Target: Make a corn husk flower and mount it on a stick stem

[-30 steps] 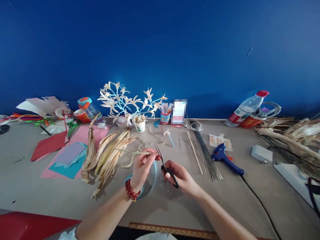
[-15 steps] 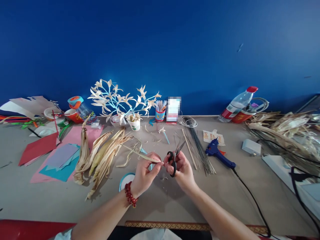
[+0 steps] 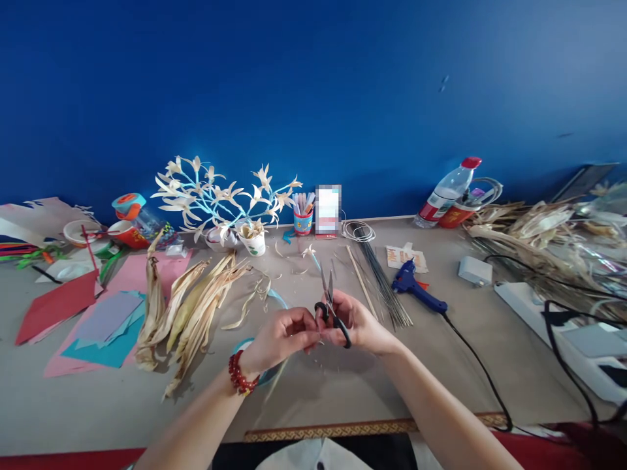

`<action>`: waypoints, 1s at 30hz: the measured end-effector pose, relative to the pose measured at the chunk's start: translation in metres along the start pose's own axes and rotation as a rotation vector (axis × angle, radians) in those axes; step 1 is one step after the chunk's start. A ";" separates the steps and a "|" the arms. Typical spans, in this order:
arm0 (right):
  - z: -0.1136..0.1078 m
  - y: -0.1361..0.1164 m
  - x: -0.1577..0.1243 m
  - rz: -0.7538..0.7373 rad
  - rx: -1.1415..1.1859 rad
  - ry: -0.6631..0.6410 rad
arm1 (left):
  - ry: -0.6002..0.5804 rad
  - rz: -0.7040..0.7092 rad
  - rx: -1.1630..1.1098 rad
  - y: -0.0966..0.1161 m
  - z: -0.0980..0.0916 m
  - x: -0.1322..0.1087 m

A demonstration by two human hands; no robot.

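My right hand (image 3: 361, 323) is closed around scissors (image 3: 328, 290) with black handles; the blades point away from me and stand slightly apart. My left hand (image 3: 283, 339) is pinched, fingertips close against those of the right hand. From it a thin pale husk strip (image 3: 277, 380) trails down toward the table's front edge; its pinched end is mostly hidden by fingers. Partly covered by my left wrist lies a round thing with a teal rim (image 3: 243, 347). A small husk flower on a light-blue stem (image 3: 310, 253) lies beyond the scissors.
Dried corn husks (image 3: 203, 307) and coloured paper (image 3: 105, 320) lie left. Husk flowers on blue branches (image 3: 228, 196) stand in cups behind. Dark wires (image 3: 385, 284), a blue glue gun (image 3: 416, 287) with a cord, and a white power strip (image 3: 526, 313) are right.
The strip has swung from pointing up and left to trailing down below my left hand. My right hand has turned the scissors more upright. The view has shifted slightly right.
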State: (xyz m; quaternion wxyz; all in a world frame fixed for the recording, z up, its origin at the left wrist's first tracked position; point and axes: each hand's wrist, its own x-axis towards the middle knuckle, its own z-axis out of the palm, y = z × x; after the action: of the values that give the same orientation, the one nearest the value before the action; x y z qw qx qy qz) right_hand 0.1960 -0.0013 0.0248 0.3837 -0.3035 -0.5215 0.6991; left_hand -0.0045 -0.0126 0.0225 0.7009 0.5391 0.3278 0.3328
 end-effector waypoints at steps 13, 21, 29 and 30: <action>0.016 0.030 0.005 0.041 -0.223 -0.029 | 0.474 0.368 0.006 0.008 0.001 0.001; 0.020 0.034 0.004 0.058 -0.284 0.005 | 0.466 0.357 0.007 0.008 0.003 -0.001; 0.019 0.038 0.005 0.066 -0.313 0.025 | 0.460 0.346 0.004 0.007 0.001 -0.001; 0.018 0.038 0.005 0.064 -0.321 0.031 | 0.458 0.346 -0.001 0.007 0.001 -0.001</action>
State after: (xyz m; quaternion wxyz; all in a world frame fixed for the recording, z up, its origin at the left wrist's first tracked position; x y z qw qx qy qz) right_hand 0.1698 -0.0126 -0.0071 0.3158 -0.3882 -0.6105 0.6139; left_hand -0.0052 -0.0125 0.0300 0.5416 0.4976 0.3806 0.5606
